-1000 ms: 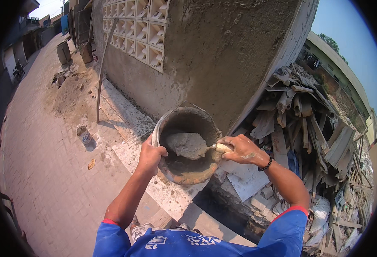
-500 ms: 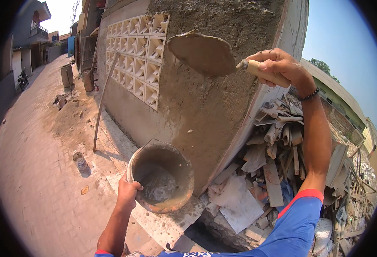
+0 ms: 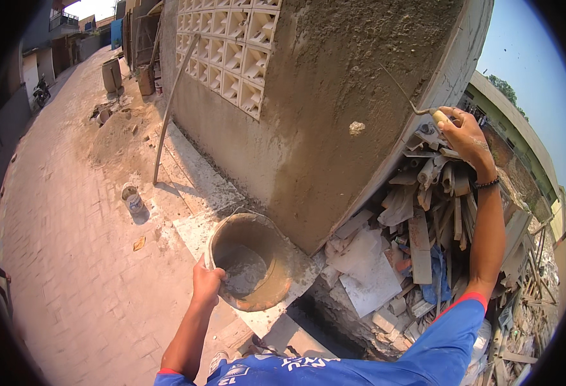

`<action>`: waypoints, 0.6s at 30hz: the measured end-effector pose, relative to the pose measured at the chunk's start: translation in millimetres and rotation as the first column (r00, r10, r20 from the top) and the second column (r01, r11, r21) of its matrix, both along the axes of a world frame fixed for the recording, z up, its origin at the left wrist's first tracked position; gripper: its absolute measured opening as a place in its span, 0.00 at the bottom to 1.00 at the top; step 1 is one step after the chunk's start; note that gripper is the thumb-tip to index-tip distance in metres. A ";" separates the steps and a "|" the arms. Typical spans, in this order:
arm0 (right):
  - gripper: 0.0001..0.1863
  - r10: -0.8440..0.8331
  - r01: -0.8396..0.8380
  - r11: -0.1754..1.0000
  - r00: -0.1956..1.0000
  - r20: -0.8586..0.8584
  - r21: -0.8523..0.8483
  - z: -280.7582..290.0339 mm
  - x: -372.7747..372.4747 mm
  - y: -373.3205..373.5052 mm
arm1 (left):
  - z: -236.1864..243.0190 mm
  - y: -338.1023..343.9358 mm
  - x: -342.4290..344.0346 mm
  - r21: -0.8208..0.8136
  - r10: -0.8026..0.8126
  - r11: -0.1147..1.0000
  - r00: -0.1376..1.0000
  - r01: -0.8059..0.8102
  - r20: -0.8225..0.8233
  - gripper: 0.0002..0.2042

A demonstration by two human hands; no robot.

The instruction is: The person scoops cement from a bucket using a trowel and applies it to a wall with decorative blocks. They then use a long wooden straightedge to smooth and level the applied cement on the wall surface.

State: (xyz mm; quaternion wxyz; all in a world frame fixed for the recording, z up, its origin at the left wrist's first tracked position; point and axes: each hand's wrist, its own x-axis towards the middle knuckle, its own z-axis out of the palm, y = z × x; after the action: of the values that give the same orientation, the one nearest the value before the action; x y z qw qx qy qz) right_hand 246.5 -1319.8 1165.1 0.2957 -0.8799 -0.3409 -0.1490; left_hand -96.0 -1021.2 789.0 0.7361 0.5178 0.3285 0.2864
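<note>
My left hand (image 3: 207,283) is closed on the near-left rim of a mortar-caked bucket (image 3: 285,270). Wet grey mortar (image 3: 244,267) lies in its bottom. Up at the right, my right hand (image 3: 466,138) grips the pale handle of a trowel (image 3: 440,117). The trowel's blade shows almost edge-on as a thin line close to the wall (image 3: 321,161). Dark, rough, wet render covers the wall's upper part near the corner. A pale lump of mortar (image 3: 357,128) shows in front of the wall; whether it touches the surface I cannot tell.
White vent blocks (image 3: 231,55) are set in the wall, with a leaning pole (image 3: 170,116) before them. Scrap boards and rubble (image 3: 418,238) heap up on the right. A dark trench (image 3: 318,325) runs below. On the paving stand a can (image 3: 133,198) and a sand heap (image 3: 119,138).
My right hand has come down and the trowel has turned from its broad, mortar-covered face to edge-on. The pale lump in front of the wall looks larger and higher. The view has shifted.
</note>
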 end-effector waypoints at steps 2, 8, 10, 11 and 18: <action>0.27 0.072 -0.101 0.986 0.975 -0.208 -0.132 -54.9 -32.5 21.0 | -2.4 3.3 -5.2 -0.006 -0.002 1.000 1.000 0.002 0.013 0.30; 0.21 0.413 -0.351 0.669 0.908 -0.065 -0.655 -224.8 -147.4 47.5 | -12.7 -7.0 -24.3 0.051 -0.134 0.989 0.990 0.136 -0.039 0.29; 0.14 0.419 -0.313 0.570 0.906 -0.059 -0.760 -243.6 -194.6 67.4 | -3.6 -12.1 -34.9 0.091 -0.168 0.981 0.985 0.172 -0.052 0.30; 0.11 0.439 -0.311 0.543 0.897 -0.051 -0.780 -255.7 -211.6 73.8 | 2.7 -15.4 -43.1 0.106 -0.184 0.976 0.979 0.192 -0.084 0.31; 0.07 0.461 -0.280 0.531 0.888 -0.005 -0.800 -296.4 -264.4 94.3 | 28.0 -25.1 -74.1 0.277 -0.281 0.907 0.946 0.317 -0.161 0.30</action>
State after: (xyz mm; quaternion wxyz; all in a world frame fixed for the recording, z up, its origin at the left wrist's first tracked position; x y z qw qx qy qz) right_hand -17.9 -1225.5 868.7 -0.1294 -0.8048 -0.5792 -0.0094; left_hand -170.0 -1046.3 817.0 0.6639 0.6833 0.2408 0.1853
